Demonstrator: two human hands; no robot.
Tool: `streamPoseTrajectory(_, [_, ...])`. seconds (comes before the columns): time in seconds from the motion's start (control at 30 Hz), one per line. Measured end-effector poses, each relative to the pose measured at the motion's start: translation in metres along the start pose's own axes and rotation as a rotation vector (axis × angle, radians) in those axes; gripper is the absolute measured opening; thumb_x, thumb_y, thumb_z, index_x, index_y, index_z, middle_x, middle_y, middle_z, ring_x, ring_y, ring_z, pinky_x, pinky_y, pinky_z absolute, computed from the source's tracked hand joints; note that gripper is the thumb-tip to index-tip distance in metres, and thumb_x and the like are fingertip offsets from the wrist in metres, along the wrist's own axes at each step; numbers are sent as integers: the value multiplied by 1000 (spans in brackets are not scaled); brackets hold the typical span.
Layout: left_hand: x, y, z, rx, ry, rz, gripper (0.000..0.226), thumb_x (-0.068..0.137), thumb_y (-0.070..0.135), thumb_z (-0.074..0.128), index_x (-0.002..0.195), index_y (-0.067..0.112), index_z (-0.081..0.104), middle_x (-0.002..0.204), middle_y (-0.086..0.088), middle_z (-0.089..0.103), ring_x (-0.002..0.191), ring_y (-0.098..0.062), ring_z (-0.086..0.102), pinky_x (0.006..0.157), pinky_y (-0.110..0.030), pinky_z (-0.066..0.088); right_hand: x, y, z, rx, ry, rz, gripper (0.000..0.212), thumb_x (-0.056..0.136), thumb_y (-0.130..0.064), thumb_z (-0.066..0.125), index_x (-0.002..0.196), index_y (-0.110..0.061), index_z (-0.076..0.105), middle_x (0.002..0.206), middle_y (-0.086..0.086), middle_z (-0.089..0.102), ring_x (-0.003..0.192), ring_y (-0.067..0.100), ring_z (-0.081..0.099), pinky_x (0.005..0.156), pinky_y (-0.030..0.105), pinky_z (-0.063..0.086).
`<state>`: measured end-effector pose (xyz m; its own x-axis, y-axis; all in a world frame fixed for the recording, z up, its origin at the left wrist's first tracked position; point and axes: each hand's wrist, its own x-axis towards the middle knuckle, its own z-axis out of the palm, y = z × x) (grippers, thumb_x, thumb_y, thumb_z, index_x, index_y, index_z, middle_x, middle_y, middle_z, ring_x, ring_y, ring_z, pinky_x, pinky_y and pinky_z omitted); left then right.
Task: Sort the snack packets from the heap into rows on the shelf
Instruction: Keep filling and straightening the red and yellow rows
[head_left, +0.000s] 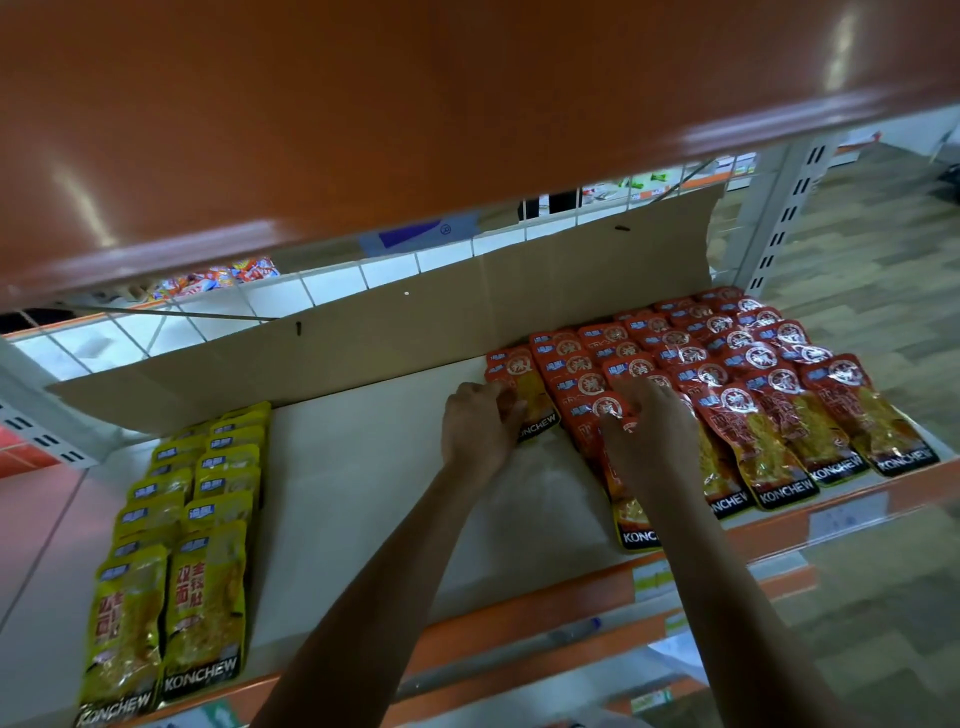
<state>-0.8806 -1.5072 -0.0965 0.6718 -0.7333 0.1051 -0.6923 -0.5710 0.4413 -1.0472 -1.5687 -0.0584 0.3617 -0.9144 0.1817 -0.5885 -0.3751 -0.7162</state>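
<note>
snack packets lie flat on the white shelf (363, 493) in two groups. red packets (753, 374) occupy the right part, in overlapping rows that run from the front edge back to the cardboard sheet (467, 322). each packet covers the lower part of the one behind it. yellow packets (202, 519) occupy the left part in two overlapping rows of the same kind. a bare stretch of shelf separates the two groups.

left hand (480, 428): positioned at the left edge of the red group. its fingers are curled round the edge of the leftmost red packet (543, 405), which lies near the back, just beside the next row.

right hand (652, 441): positioned over the second and third red rows. its fingers are bent down onto the second-row packet (608, 410), touching its upper part. whether they pinch it or only press on it cannot be told.

both forearms reach in from the front, over the orange price rail (519, 623).

the cardboard sheet stands upright along the back of the shelf, against a white wire grid (332, 291). an orange upper shelf (363, 104) overhangs the work area. a slotted grey upright (784, 208) stands at the right rear corner. more coloured packets (223, 278) show through the grid on the far side, blurred.
</note>
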Motion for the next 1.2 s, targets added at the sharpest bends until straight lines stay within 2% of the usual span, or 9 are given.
streamPoseTrajectory(0.1, [-2,-1,5,32,4,47,58,84,64,55,125,23,56,123,-6,58,113,-27,49,88,-34,42,-7,2,1,-74,46,61,49,79,-26,72,123,-13,56,120,14,55,112,32,46,89,39,40])
streamPoseTrajectory(0.27, [-3,-3,6,-8,20,78,63,81,65,58,131,27,54,133,-3,56,119,-28,47,94,-38,42,-20,6,1,-196,71,113,69,68,-41,80,119,-8,47,118,18,53,111,39,47,89,47,41])
streamPoseTrajectory(0.4, [-2,-3,6,-41,2,76,64,82,63,58,135,27,51,139,-3,51,124,-28,45,99,-40,39,-28,11,2,-241,-18,126,68,69,-38,79,119,-8,45,119,17,50,114,38,44,89,46,40])
streamPoseTrajectory(0.63, [-10,-4,8,-54,14,104,60,87,60,53,136,26,49,140,-4,50,125,-28,43,100,-41,39,-35,13,2,-255,-92,86,54,75,-21,71,123,-11,48,117,14,48,111,35,43,90,41,37])
streamPoseTrajectory(1.0, [-11,-4,6,-76,-2,110,61,87,58,55,138,26,48,141,-5,48,127,-28,41,102,-41,37,-39,14,1,-239,-73,66,57,75,-23,73,124,-12,49,120,14,49,112,33,43,89,37,35])
streamPoseTrajectory(1.2, [-14,-4,6,-124,3,72,64,87,59,56,139,23,45,140,-6,47,128,-26,38,103,-41,39,-43,9,1,-228,-18,55,57,73,-32,77,121,-10,53,119,16,52,112,36,44,89,42,37])
